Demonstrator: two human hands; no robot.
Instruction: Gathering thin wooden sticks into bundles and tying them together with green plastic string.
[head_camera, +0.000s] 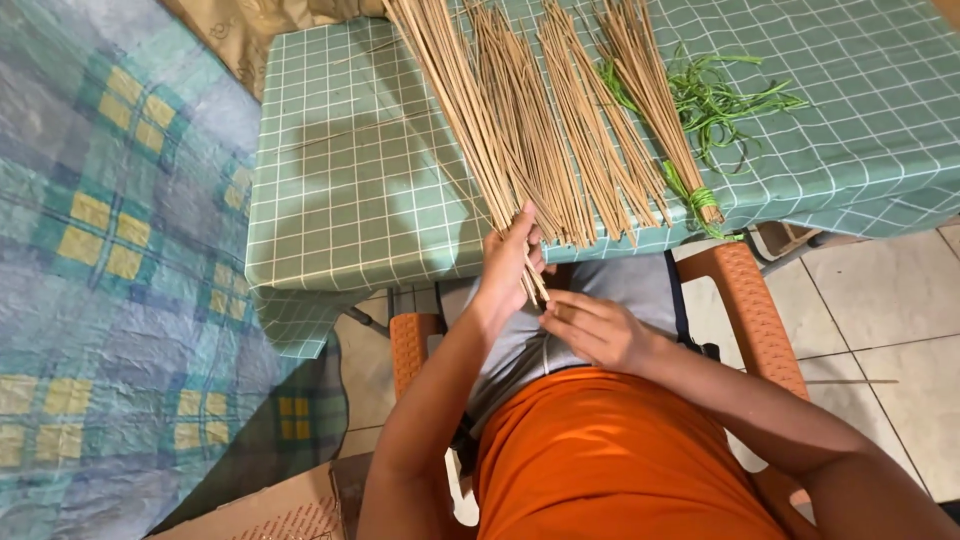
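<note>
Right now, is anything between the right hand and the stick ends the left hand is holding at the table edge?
Nothing visible. The left hand grips the tan sticks at the table edge, and the right hand sits just below with fingertips at the stick ends.

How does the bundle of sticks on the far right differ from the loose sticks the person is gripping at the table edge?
The right-hand bundle is bound near its lower end with a green tie; the gripped sticks are unbound, held only by the left hand. The bundle lies wholly on the table, untouched; the gripped sticks overhang the edge, where the right hand meets their ends. Both are thin, tan and straight.
</note>
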